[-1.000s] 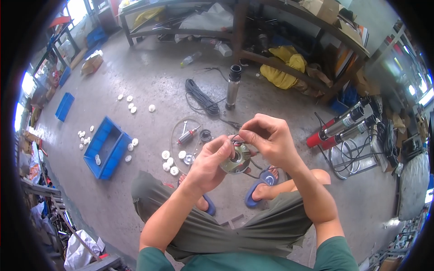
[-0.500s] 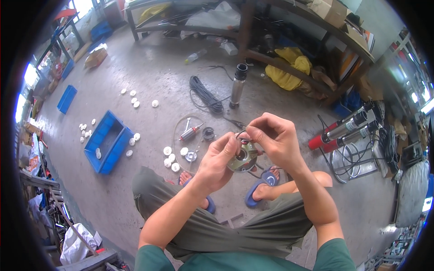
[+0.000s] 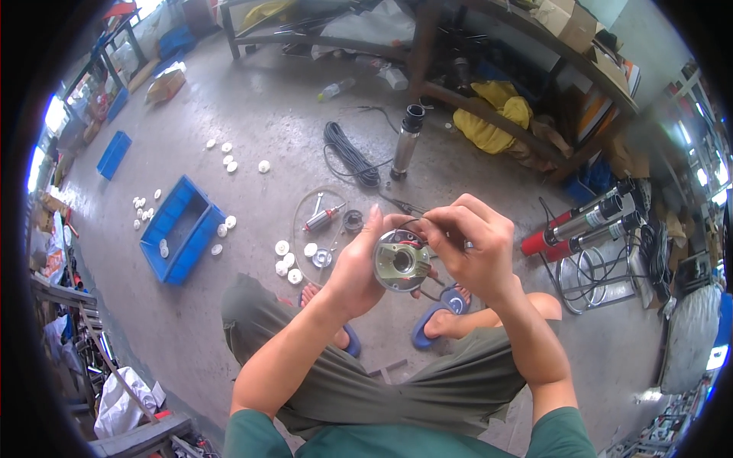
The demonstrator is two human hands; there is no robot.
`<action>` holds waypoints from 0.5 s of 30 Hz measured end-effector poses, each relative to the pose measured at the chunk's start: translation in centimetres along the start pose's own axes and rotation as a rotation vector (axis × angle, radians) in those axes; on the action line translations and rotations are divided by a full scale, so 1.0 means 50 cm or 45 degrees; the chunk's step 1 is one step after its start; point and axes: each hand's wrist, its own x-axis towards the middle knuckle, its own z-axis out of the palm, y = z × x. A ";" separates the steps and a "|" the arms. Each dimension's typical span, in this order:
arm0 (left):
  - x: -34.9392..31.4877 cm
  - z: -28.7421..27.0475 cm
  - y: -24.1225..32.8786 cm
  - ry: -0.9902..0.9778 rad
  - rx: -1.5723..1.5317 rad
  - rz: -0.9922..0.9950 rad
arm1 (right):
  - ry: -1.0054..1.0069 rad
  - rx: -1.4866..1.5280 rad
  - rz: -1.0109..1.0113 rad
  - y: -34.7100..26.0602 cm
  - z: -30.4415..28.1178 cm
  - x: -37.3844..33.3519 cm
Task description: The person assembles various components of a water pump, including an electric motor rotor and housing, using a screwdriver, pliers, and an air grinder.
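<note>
My left hand (image 3: 353, 276) is wrapped round the side of a round metal pump end (image 3: 395, 276) with a hole in its middle. Its open face is turned up, and some red shows inside near the top. At the upper rim of this part, my right hand (image 3: 479, 243) pinches a thin dark cable (image 3: 413, 221) between thumb and fingertips. Exactly how the cable enters the part is hidden by the fingers. Beyond my hands stand a steel pump cylinder (image 3: 405, 145) and a coil of black cable (image 3: 350, 155).
A red-and-silver power screwdriver (image 3: 324, 217), a dark ring-shaped part (image 3: 352, 221) and white plastic discs (image 3: 294, 276) lie to the left. Farther left is a blue bin (image 3: 177, 263). Red-and-steel pumps (image 3: 569, 233) lean on a metal frame at right. A workbench (image 3: 534, 130) stands behind.
The metal part has turned so its face shows more fully. My left thumb has lifted off its face and now points up beside it; my right hand has shifted slightly right, still pinching the cable.
</note>
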 end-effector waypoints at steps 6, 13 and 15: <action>0.000 0.002 0.002 0.065 0.087 -0.034 | -0.018 -0.070 -0.103 0.004 0.000 0.001; 0.001 -0.006 0.002 0.035 0.288 -0.073 | -0.256 -0.019 -0.207 0.018 -0.010 0.015; -0.001 -0.008 0.004 0.020 0.277 -0.089 | -0.316 -0.010 -0.226 0.024 -0.010 0.016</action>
